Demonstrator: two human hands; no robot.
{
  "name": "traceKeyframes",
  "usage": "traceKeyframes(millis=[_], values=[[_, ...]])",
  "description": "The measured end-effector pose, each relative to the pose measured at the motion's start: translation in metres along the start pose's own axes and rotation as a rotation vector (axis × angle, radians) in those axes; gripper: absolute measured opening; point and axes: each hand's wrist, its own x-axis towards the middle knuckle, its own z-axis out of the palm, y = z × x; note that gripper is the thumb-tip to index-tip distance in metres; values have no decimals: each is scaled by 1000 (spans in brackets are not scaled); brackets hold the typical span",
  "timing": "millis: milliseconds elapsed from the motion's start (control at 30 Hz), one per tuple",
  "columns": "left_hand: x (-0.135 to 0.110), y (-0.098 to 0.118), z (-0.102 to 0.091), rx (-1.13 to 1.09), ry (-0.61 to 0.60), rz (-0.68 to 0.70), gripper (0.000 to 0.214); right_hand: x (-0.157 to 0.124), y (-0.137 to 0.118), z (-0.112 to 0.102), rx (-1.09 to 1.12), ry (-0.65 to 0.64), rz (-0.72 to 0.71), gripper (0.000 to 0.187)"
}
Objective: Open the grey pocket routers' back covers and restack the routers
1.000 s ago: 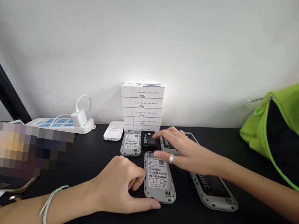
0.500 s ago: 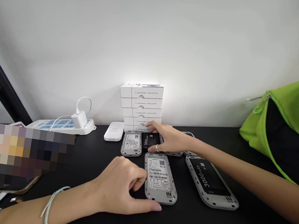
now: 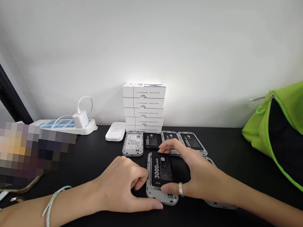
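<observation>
My right hand (image 3: 193,167) grips a black battery (image 3: 163,170) marked 3000mAh between thumb and fingers. The battery is over the bay of an open-backed grey handheld device (image 3: 162,195); whether it is fully seated I cannot tell. My left hand (image 3: 123,187) holds that device by its lower left corner, fingers curled at the left side and thumb along the near edge. Behind lie another open device (image 3: 133,144) showing its label, a loose battery (image 3: 152,140), and two devices with batteries in them (image 3: 192,142). One more device (image 3: 220,205) is mostly hidden beneath my right arm.
Several white boxes (image 3: 146,107) are stacked against the wall, beside a pile of thin white covers (image 3: 115,131). A power strip (image 3: 89,127) with a plugged-in charger stands at left. A green bag (image 3: 297,108) fills the right side. A blurred-out patch covers the left.
My right hand has come from the back row towards me, bringing a battery over the device at my left hand. My left hand has stayed in place.
</observation>
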Motion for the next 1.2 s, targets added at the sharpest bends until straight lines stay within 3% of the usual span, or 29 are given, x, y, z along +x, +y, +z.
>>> traceKeyframes(millis=[233,333,433,600,900,1200], values=[[-1,1,-1,16,-10,-22,59,1,-8,-8,15,-128,11,64],[-1,1,-1,16,-8,-24,59,-3,-11,-9,-67,-188,30,78],[0,0,-1,8,-15,-19,57,-6,-11,-7,-207,-244,-47,92],[0,-2,0,18,-16,-3,59,-5,-15,-6,-334,-269,-170,86],[-1,-5,-1,-63,-27,4,63,-2,-14,-7,-279,-343,-78,92],[-1,-5,-2,-54,-67,1,60,-1,-6,-33,-389,-444,24,73]])
